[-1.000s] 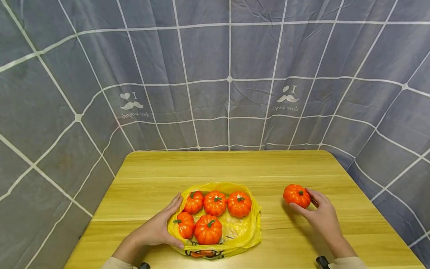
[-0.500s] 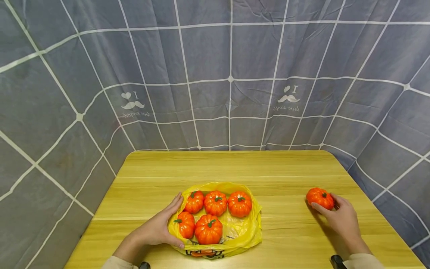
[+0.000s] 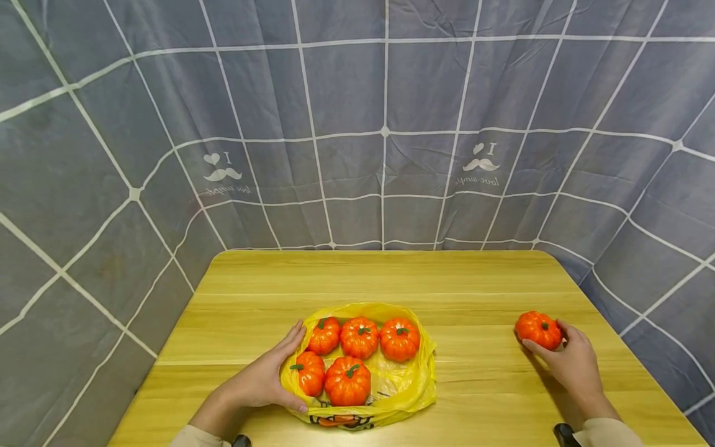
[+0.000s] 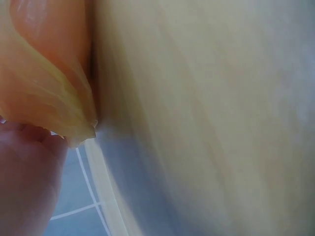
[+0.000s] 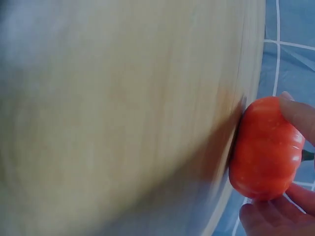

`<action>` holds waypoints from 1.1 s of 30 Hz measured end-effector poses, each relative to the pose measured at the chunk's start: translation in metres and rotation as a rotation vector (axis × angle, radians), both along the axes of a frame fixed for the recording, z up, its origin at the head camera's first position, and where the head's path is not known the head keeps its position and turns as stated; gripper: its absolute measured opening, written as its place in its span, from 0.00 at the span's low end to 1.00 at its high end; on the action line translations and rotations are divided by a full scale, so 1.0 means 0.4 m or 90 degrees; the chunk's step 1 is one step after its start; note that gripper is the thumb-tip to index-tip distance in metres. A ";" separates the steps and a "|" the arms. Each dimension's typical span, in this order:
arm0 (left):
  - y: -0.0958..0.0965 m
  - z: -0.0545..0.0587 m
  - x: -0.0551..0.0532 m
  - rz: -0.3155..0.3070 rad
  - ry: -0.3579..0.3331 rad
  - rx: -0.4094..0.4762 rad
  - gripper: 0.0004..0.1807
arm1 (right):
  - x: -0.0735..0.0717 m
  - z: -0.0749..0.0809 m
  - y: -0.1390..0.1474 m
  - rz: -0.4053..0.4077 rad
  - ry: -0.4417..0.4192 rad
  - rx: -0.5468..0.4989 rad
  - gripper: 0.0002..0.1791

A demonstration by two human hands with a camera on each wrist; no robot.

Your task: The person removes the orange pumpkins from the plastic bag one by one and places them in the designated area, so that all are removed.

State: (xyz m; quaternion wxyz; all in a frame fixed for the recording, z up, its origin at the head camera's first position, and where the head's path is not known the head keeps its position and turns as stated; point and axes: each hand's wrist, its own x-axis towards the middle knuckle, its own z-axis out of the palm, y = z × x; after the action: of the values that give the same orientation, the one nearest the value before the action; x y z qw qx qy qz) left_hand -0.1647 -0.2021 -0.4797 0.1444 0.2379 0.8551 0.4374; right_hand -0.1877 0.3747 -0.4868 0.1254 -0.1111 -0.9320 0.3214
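**On the wooden table [image 3: 475, 279]: five bagged pumpkins [image 3: 347, 381], one outside**

At near left, the left hand [image 3: 268, 379] lies against the open yellow bag [image 3: 410, 397], thumb spread wide from the fingers. Inside sit the five, two in front, three behind. Well apart at right, the right hand [image 3: 575, 363] pinches the lone pumpkin [image 3: 537, 330] between thumb and fingers; whether it touches the table cannot be told.

Risks, as judged: the limp bag rim could fold inward should the left hand shift; the smooth lone pumpkin could slip and roll should the pinch loosen.

Writing: on the backdrop cloth [image 3: 346, 87], at left, mirror-reversed, "I", a heart, a moustache and "love simple"; on the bag's front, printing [image 3: 342, 421] too creased to read; at right, the cloth's motif repeats, its last word partly lost. No brand is legible.
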 end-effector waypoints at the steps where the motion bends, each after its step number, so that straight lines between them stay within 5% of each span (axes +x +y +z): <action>1: 0.000 0.000 0.000 0.000 -0.001 0.001 0.76 | 0.001 0.002 -0.002 -0.001 0.000 0.000 0.54; 15: -0.004 -0.003 0.000 0.002 -0.007 0.007 0.76 | 0.010 0.076 -0.037 0.045 0.097 0.007 0.63; 25: -0.001 0.000 -0.002 -0.002 0.000 0.006 0.76 | 0.018 0.111 -0.108 0.170 0.175 0.094 0.69; 33: -0.001 0.001 -0.003 -0.004 0.002 -0.001 0.76 | 0.015 0.103 -0.189 0.265 0.228 0.083 0.68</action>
State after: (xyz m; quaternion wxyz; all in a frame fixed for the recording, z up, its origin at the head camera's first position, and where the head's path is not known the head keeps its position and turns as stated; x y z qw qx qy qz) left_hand -0.1658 -0.2025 -0.4794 0.1447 0.2410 0.8551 0.4357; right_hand -0.1818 0.2990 -0.4457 0.2266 0.1497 -0.9163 0.2943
